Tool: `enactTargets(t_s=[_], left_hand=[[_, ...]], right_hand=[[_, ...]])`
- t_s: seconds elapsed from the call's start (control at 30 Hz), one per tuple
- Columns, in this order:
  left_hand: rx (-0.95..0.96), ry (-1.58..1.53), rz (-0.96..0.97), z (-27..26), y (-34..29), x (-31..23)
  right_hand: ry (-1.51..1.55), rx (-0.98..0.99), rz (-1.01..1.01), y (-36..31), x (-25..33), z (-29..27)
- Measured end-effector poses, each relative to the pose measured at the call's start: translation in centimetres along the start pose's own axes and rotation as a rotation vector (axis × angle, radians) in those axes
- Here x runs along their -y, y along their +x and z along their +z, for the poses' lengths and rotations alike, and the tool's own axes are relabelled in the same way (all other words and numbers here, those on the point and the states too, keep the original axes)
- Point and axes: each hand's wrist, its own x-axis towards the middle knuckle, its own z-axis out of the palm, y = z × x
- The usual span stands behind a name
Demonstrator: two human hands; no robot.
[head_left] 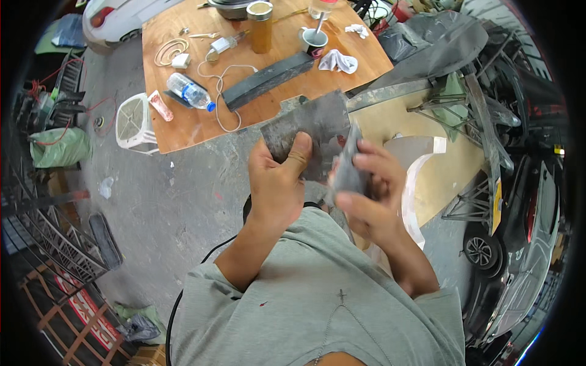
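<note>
- Grey short-sleeved shirt [305, 293] fills the lower middle of the frame, with both bare forearms rising from it toward the centre.
- Left hand [278, 183], at centre, is clenched on the lower edge of a dark grey, scuffed flat sheet [314, 122], thumb pressed on its face.
- Right hand [369, 192], just right of centre, grasps a folded dark grey abrasive pad [347, 171] between fingers and thumb; the pad touches the sheet's right edge.
- Brown plywood tabletop [183, 131] spans the upper middle, behind the sheet.
- Clear plastic water bottle with a blue cap and pale label [190, 92] lies on its side at the table's left part.
- Small pink-and-clear wrapped packet [160, 105] hangs over the table's left edge, just beside the bottle.
- Tall amber cylindrical can with a pale lid [260, 27] stands upright at the top centre.
- White cup with a red-and-black patch [314, 41] stands right of the can, a stick in it.
- Long black rectangular bar [268, 79] lies diagonally across the table's middle.
- Crumpled white cloth [339, 61] rests near the table's right edge.
- Red sign with white lettering [85, 308] lies at the lower left, among rusty metal frames.
- Green sack [60, 146] sits at the left edge.
</note>
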Motion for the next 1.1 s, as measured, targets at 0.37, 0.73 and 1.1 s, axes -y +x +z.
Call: enactTargets(t_s=[0.37, 0.73, 1.1], left_hand=[[0.009, 0.239, -0.040, -2.6, -1.4, -0.5], [0.029, 0.366, 0.019, -0.6, -0.9, 0.4], [0.057, 0.118, 0.018, 0.5, -0.7, 1.0]], right_hand=[[-1.003, 0.217, -0.395, 3.6, 4.2, -6.5], [-1.131, 0.390, -0.615, 5.5, 5.1, -6.9], [-0.524, 0.001, -0.236, 1.0, 0.4, -3.2]])
